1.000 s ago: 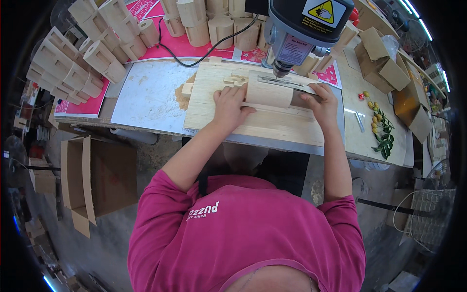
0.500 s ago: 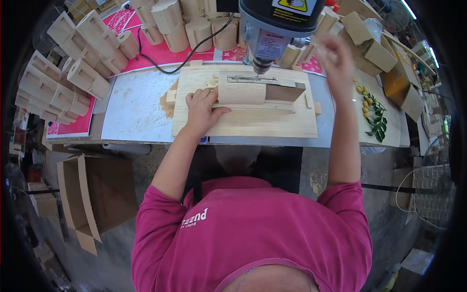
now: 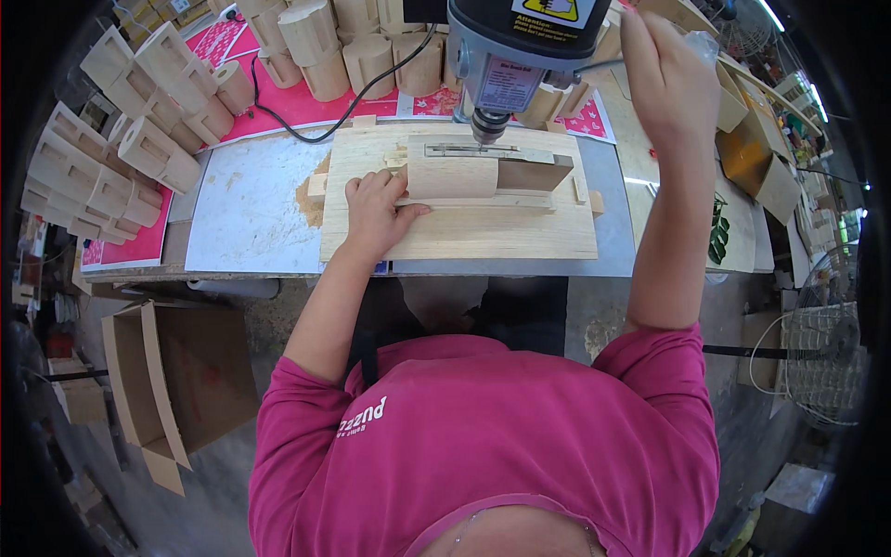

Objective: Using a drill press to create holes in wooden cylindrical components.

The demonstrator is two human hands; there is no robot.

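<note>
A pale rounded wooden block [image 3: 452,176] lies on its side in a jig on a flat wooden board [image 3: 501,237]. My left hand [image 3: 376,212] grips the block's left end, with the thumb stretched along the near side. Right above the block stands a bench drill [image 3: 506,79]; its chuck [image 3: 487,125] points down at a slotted metal strip [image 3: 473,150] on the block's far side. Whether the bit touches the wood I cannot tell. My raised right hand [image 3: 673,70] is closed around the feed lever [image 3: 601,65] at the drill's right side; the hand hides the lever's end.
Stacks of similar wooden blocks [image 3: 111,176] stand at the left and along the back. A black cable [image 3: 348,116] runs behind the board. Green leaves [image 3: 718,237] lie at right, near a cardboard box [image 3: 756,162]. Another open carton [image 3: 186,381] stands on the floor.
My right hand has come up and nearer to the camera, from a blurred reach beside the drill to a grip on its lever. My left hand stays on the block.
</note>
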